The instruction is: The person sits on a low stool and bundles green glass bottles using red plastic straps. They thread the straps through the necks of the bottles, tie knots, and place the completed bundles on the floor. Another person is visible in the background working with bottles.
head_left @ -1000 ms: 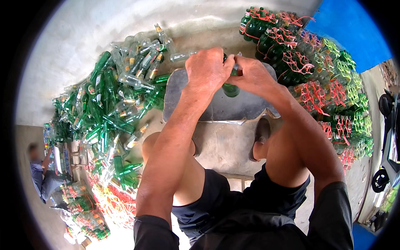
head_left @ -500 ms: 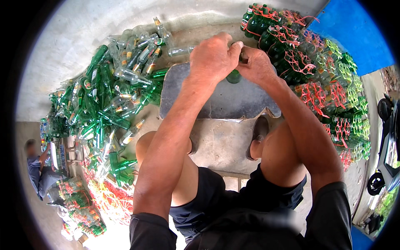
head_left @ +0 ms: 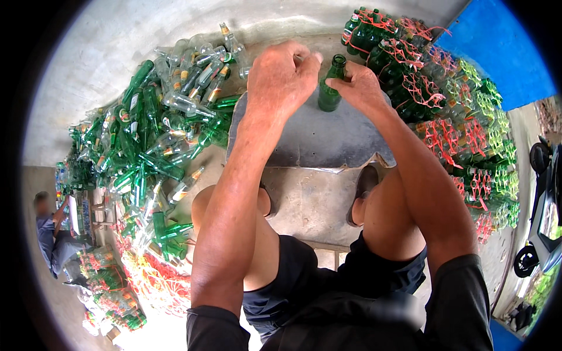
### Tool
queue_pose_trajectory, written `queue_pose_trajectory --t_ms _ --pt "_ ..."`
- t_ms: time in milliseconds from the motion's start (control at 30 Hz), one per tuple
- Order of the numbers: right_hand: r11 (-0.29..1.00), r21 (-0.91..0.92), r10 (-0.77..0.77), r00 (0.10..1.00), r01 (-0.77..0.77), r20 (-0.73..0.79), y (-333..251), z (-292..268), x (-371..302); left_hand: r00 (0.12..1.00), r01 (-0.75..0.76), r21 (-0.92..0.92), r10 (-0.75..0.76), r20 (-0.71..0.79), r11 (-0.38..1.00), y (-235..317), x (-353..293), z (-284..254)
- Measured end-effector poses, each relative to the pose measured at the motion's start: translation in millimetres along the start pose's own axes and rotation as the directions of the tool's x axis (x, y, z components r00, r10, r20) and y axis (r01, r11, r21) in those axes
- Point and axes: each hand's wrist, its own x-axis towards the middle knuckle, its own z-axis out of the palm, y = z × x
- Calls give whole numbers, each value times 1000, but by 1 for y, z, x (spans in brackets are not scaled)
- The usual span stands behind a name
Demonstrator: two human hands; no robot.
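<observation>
A green glass bottle (head_left: 330, 96) stands upright on the dark grey board (head_left: 304, 143) in front of me, its mouth uncapped. My right hand (head_left: 362, 86) grips it from the right, with the thumb across its upper part. Left of the bottle and apart from it, my left hand (head_left: 283, 76) is raised over the board's far left part. Its fingers are curled in toward the thumb, and whatever may be pinched there is hidden. Just past that hand, the end of a clear glass bottle (head_left: 244, 72) shows.
A large heap of loose green and clear bottles (head_left: 146, 117) lies along the wall on the left. Bottles bundled with red and yellow-green ties (head_left: 451, 134) stand on the right. Red ties (head_left: 158, 278) are piled lower left, and a person (head_left: 52, 234) sits beyond. A motorbike (head_left: 544, 216) is far right.
My left hand has drawn away to the left from the bottle's top, leaving its neck in view. The right hand has stayed at the bottle.
</observation>
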Motion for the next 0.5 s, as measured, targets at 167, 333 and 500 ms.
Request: queue_pose_trajectory --t_ms 167,333,500 --pt "1000 1 -14 1000 14 -20 13 2 4 1000 -7 39 6 24 999 11 -2 -5" --pt "994 -97 53 998 -55 -25 -3 4 3 998 55 -18 -55 8 998 8 -4 -11" --pt "989 -73 121 991 -125 -58 -3 7 9 997 68 -91 -64 39 994 20 -8 -10"
